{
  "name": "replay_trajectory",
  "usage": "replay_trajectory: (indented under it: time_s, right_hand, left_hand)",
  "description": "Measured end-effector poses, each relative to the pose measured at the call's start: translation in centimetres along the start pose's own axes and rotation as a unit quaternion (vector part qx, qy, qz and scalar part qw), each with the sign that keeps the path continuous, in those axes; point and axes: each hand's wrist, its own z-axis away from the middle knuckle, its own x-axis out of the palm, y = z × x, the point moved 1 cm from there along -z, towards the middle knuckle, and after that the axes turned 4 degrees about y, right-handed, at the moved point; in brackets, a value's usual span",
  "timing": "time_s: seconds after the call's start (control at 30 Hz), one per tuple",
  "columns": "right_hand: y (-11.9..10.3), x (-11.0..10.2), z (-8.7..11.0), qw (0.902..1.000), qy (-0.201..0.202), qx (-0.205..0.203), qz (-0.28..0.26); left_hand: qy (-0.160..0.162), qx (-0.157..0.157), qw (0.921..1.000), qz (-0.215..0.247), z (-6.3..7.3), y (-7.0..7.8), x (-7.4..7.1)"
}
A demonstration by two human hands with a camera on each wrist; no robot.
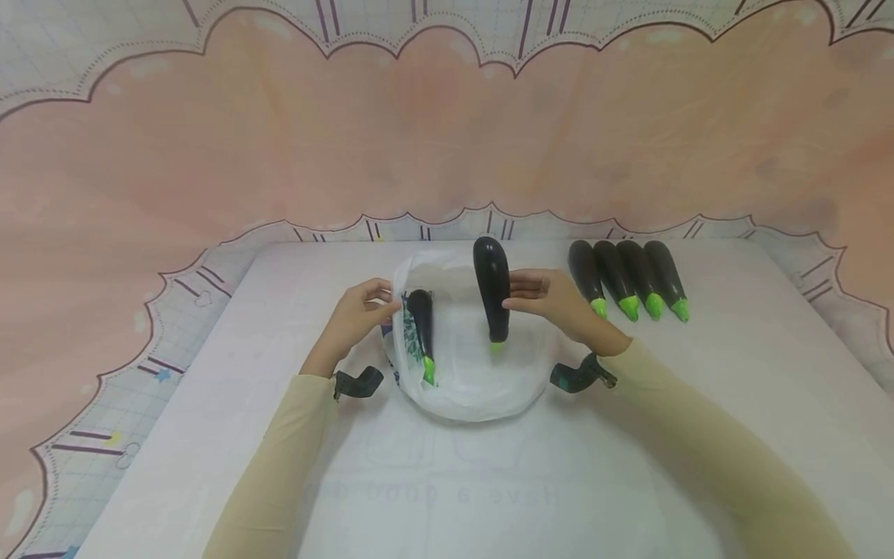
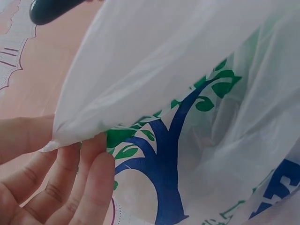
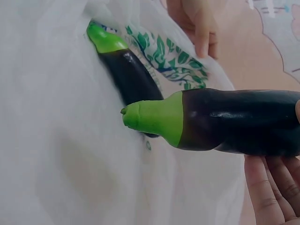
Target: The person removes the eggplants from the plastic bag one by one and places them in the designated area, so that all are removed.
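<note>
A white plastic bag (image 1: 475,396) printed with a blue tree and green leaves stands with its mouth spread wide. At its left edge my left hand (image 1: 362,314) pinches the rim between thumb and fingers, seen close up in the left wrist view. My right hand (image 1: 555,303) grips a dark eggplant (image 1: 492,283) over the bag's mouth, its green stem end pointing down. Inside the bag lies another eggplant (image 1: 422,326), along the left wall beside the leaf print. In the right wrist view the held eggplant (image 3: 234,122) overlaps the one inside (image 3: 131,77).
Several more eggplants (image 1: 632,272) lie in a row at the table's back right, green ends toward me. The white table (image 1: 230,404) reaches back to a patterned pink cloth (image 1: 419,140). Dark wrist camera mounts (image 1: 359,383) hang at both wrists.
</note>
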Motion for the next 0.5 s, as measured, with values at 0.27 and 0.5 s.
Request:
replay_trajectory:
  time_s: [0.27, 0.5]
  right_hand:
    - [0.1, -2.0, 2.0, 0.9993, 0.023, -0.003, 0.029]
    - [0.6, -3.7, 3.5, 0.9979, 0.053, -0.009, 0.036]
  left_hand:
    - [0.000, 0.005, 1.0000, -0.002, 0.0, 0.0, 0.0]
    - [0.000, 0.002, 1.0000, 0.003, -0.1, 0.1, 0.1]
